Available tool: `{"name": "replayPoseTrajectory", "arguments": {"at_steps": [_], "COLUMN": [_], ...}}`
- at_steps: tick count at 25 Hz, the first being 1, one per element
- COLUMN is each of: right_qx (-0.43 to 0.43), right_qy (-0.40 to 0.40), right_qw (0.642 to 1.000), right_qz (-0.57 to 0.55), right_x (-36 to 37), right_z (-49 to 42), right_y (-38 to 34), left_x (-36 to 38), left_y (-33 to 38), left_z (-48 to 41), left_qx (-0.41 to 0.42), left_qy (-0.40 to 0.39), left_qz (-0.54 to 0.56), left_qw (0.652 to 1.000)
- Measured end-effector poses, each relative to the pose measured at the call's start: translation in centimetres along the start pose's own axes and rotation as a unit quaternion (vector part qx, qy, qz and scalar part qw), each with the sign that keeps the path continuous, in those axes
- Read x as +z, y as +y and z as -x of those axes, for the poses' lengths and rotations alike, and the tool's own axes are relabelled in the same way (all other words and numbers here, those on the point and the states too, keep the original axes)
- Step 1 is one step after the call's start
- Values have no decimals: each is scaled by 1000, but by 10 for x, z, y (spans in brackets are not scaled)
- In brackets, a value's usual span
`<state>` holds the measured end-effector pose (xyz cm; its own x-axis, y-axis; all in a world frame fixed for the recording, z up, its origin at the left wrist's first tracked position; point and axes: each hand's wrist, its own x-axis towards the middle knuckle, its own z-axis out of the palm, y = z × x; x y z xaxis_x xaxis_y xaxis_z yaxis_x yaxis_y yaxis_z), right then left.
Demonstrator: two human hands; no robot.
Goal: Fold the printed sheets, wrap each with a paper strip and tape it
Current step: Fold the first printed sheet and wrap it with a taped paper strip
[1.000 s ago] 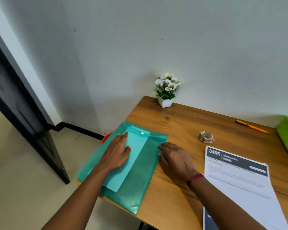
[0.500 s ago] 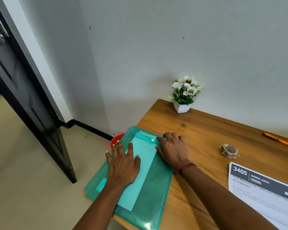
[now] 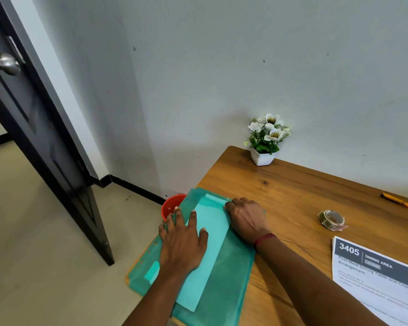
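Note:
A green plastic folder point(image 3: 224, 285) lies on the left end of the wooden table point(image 3: 292, 198), overhanging its corner. Inside it shows a lighter teal sheet point(image 3: 207, 262). My left hand point(image 3: 183, 243) lies flat on the folder with fingers spread. My right hand point(image 3: 245, 220) rests on the folder's far right edge, its fingertips curled at the flap; whether they pinch it I cannot tell. A stack of printed sheets point(image 3: 377, 281) headed "3405" lies at the right. A roll of clear tape point(image 3: 331, 218) sits on the table beyond the sheets.
A small white pot of white flowers point(image 3: 265, 140) stands against the wall. An orange pencil point(image 3: 400, 203) lies at the far right. A red bucket point(image 3: 172, 207) sits on the floor under the table's left corner. A dark door point(image 3: 33, 137) stands open at left.
My head has turned left and up, so the sheets slid towards the right edge. My right hand moved from the table onto the folder's far edge; my left hand slid nearer on the folder.

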<state>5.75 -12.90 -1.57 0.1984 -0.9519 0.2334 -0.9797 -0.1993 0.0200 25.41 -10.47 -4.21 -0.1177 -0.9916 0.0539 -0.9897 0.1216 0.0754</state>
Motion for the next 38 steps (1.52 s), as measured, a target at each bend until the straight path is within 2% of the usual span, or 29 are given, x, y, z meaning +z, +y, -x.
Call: {"name": "replayPoseTrajectory", "arguments": {"at_steps": [5,7,10,12,16,18,22,26,33,38], "right_qx": [68,94,132,143,139,107,129,120,130,103], "right_qy": [60,70,109,72,10,-32,-98,-161,-176,-170], "right_qw": [991,989,985,987,983,983,967,960,943,946], "right_qz": [-102,-90,-7,7,-123,-144,-197,-193,-251,-255], "right_x": [0,-5,-17,-20,-13,-9,-9,-13,-12,-9], "right_z": [-7,-13,-21,-26,-36,-39,-56,-70,-70,-67], "right_y": [6,9,13,14,21,27,41,46,43,38], "left_x": [1,1,3,4,4,4,-1,-2,1,1], "left_y": [0,-1,0,1,3,3,3,4,4,3], "left_z": [-2,-1,0,1,3,3,6,8,8,10], "left_qx": [4,6,13,-5,-44,-42,-28,-17,-16,-15], "left_qy": [-3,1,8,26,50,54,76,111,106,98], "left_qz": [2,6,20,46,94,95,94,101,111,124], "left_qw": [1000,1000,1000,999,993,993,992,989,988,987]}}
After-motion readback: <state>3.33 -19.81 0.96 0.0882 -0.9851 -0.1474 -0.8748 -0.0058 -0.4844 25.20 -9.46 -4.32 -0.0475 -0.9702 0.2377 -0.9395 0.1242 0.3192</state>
